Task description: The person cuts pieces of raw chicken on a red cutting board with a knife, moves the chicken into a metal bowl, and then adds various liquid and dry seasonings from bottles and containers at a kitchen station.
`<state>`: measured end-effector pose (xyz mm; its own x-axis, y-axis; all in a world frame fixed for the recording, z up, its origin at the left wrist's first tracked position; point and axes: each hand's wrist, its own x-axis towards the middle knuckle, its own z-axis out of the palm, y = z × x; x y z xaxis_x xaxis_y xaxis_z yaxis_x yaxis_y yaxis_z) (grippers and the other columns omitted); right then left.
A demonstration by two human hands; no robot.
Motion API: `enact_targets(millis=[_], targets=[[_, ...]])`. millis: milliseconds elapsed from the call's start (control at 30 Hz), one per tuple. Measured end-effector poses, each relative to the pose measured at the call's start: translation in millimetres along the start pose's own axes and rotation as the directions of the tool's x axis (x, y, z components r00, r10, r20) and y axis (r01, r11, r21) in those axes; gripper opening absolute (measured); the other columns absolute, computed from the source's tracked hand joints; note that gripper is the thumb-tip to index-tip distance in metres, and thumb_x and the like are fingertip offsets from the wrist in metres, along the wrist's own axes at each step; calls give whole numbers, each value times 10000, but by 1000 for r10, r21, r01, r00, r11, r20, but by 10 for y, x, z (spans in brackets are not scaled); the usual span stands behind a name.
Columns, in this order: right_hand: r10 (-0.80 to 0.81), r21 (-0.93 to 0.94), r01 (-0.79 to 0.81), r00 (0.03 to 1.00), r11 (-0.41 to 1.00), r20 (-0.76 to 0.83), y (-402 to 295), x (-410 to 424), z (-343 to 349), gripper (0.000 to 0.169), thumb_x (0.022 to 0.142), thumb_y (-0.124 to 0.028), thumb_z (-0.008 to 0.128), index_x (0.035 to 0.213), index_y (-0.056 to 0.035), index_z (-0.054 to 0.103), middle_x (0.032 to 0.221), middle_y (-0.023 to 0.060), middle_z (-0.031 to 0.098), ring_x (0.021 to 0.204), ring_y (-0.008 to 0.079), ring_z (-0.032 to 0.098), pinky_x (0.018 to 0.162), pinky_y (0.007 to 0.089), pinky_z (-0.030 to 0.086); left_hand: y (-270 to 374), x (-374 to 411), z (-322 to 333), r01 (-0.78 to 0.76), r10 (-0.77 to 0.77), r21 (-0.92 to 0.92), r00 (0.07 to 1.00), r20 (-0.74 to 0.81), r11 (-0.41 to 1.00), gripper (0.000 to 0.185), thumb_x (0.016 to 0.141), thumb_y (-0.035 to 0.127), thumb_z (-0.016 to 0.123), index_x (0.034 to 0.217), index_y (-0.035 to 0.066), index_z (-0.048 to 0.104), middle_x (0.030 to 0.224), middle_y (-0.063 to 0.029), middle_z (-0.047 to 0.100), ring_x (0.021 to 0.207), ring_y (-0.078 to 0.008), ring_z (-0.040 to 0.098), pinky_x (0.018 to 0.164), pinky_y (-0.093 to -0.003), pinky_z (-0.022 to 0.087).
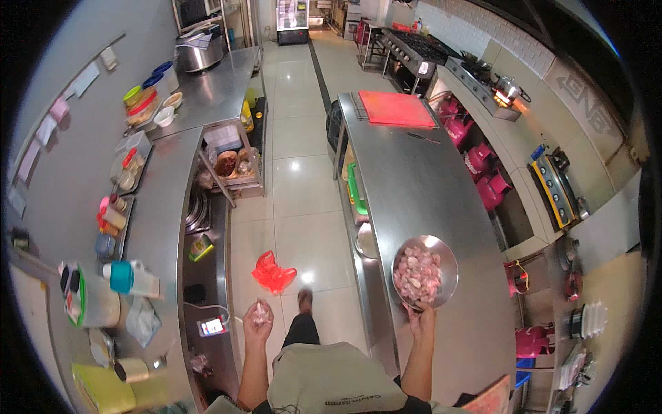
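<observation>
My right hand (pixel 416 315) grips the near rim of a round metal bowl (pixel 448 269), which is over the left edge of the right-hand steel table (pixel 434 196). Pieces of raw meat (pixel 418 273) fill much of the bowl. Whether its base touches the tabletop cannot be made out. Out over the aisle, my left hand (pixel 257 322) is cupped around a small lump of raw meat (pixel 261 312). Beyond that hand, a crumpled red plastic bag (pixel 273 273) lies on the tiled floor (pixel 315 227).
A red cutting board (pixel 395 108) and a knife (pixel 423 137) lie on the right table's far part. At far right, a pot (pixel 508 88) stands over a lit burner. Jars and bottles line the left steel counter (pixel 168 181). A lit phone (pixel 212 327) with a cable rests on its lower shelf.
</observation>
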<state>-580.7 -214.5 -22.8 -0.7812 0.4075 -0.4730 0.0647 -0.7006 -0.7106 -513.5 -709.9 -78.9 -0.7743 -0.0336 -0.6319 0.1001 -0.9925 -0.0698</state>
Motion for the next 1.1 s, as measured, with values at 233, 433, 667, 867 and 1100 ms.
enact_targets(millis=[233, 433, 667, 867, 1100], targets=[[82, -76, -79, 996, 994, 43, 255, 1268, 1955, 542, 864, 88, 547, 1399, 96, 456, 1291, 244, 626, 1071, 382, 723, 849, 497, 691, -292, 2442, 1724, 214, -193, -125, 967, 164, 969, 197, 1024, 89, 573, 1149, -21, 678, 1069, -191, 708, 987, -304, 713, 842, -386, 633], [91, 17, -91, 996, 996, 11, 437, 2091, 3256, 550, 841, 98, 545, 1385, 28, 497, 1230, 218, 657, 1022, 377, 735, 804, 534, 694, -205, 4330, 3766, 261, -263, 38, 958, 109, 965, 183, 1014, 77, 575, 1128, -11, 687, 1049, -133, 728, 1007, -287, 722, 875, -392, 645], [-25, 87, 28, 999, 996, -39, 141, 3154, 4655, 357, 846, 67, 592, 1202, 40, 588, 978, 126, 726, 782, 244, 769, 683, 335, 696, -540, 6443, 7001, -228, -49, 430, 837, 545, 874, 221, 1024, 177, 585, 1104, 0, 691, 1031, -115, 726, 971, -239, 724, 789, -349, 629], [-155, 17, 159, 979, 987, -136, -280, 4191, 5871, 424, 840, 54, 607, 1261, 36, 561, 1015, 118, 715, 785, 234, 761, 604, 309, 683, -2192, 7887, 8366, -749, -58, 634, 636, 769, 195, 268, 1043, 236, 589, 1117, 21, 729, 1107, -120, 741, 921, -190, 728, 707, -287, 568], [-276, -8, 294, 887, 956, -370, -494, 5023, 7120, 489, 833, 42, 622, 1316, 6, 558, 1086, 120, 702, 868, 219, 752, 561, 309, 672, -3173, 9340, 7791, -558, -556, -16, 823, 115, -830, 774, 1062, 525, 405, 1661, 59, 248, 1755, -201, 129, 1605, -443, 159, 1220, -724, 176]])
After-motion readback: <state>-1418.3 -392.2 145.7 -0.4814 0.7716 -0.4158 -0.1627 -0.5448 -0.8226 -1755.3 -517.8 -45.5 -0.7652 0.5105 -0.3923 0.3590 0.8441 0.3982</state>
